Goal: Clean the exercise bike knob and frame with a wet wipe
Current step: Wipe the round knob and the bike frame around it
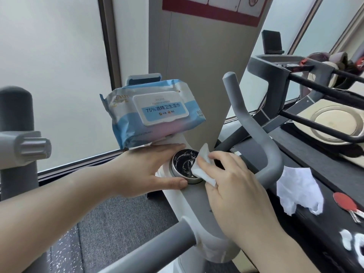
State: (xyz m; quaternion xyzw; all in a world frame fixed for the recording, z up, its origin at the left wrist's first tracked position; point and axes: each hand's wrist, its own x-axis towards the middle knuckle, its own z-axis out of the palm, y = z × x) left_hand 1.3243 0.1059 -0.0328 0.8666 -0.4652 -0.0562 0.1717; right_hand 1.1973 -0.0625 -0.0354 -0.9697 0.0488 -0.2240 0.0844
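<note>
Midway through the knob, I pinch the wipe (204, 166) in my right hand (234, 186) against the streaked knob (185, 164) atop the frame (199, 209), left hand (145, 170) flat-fingered steadying its side; the frame looks not yet wiped.

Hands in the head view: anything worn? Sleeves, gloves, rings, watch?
Nothing worn that shows. The left hand and right hand are both bare, with no gloves. No rings show on the fingers, and the nails look short and unpainted. Both forearms are uncovered as far as the edge of the picture: no sleeve, watch or band in view.
</note>
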